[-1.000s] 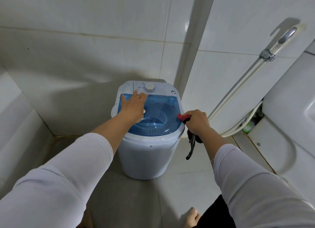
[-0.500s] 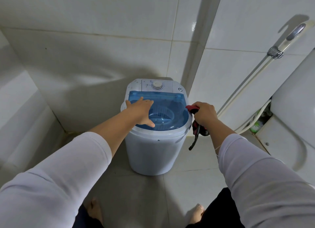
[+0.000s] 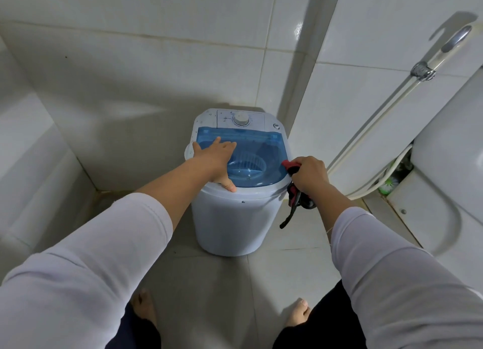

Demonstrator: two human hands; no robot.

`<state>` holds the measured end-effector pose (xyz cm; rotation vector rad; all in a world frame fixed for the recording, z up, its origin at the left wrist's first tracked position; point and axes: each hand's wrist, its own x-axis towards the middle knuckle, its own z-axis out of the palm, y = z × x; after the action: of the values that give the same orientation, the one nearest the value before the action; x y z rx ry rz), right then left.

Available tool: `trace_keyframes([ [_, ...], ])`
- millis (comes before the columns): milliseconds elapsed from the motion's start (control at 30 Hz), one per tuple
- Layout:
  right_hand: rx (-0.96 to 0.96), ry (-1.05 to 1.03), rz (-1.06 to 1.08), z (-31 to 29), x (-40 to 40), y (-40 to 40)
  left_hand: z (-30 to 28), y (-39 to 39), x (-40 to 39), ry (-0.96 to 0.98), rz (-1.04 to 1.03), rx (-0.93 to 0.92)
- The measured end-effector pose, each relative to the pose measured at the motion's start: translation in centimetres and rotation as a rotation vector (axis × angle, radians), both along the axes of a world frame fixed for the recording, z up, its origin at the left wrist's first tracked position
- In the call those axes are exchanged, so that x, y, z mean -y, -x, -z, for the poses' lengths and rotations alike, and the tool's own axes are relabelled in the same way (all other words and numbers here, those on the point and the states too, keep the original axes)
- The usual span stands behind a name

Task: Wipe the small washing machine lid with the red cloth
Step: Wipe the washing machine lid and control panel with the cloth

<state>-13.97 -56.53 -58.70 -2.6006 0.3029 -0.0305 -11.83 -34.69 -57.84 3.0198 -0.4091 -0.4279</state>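
Both arms wear long, close-fitting sleeves of a pale lilac-white knit: the left sleeve (image 3: 86, 265) fills the frame from 7 to 9 o'clock, the right sleeve (image 3: 392, 270) from 3 to 5 o'clock. Each ends in a plain hemmed cuff partway up the forearm, with a loose thread at the right cuff. At 6 o'clock are dark trouser legs (image 3: 311, 333) and bare feet (image 3: 298, 312).

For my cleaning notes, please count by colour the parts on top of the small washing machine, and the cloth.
Blue: 1, the see-through lid
White: 1, the round dial
Red: 1, the cloth in the right hand
Total: 3
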Motion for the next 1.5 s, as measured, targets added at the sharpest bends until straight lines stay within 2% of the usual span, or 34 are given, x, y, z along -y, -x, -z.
trace_keyframes([
  [433,-0.039,0.036,-0.041,-0.3,-4.2,5.7,-0.1,2.4,0.5,0.087,-0.043,0.096],
  [933,0.011,0.044,-0.122,0.5,-10.2,7.9,2.2,4.1,-4.1,0.183,-0.175,0.131],
  [1500,0.088,0.327,-0.431,1.1,-12.9,7.2,2.5,4.5,-4.4,0.274,-0.238,0.181],
])
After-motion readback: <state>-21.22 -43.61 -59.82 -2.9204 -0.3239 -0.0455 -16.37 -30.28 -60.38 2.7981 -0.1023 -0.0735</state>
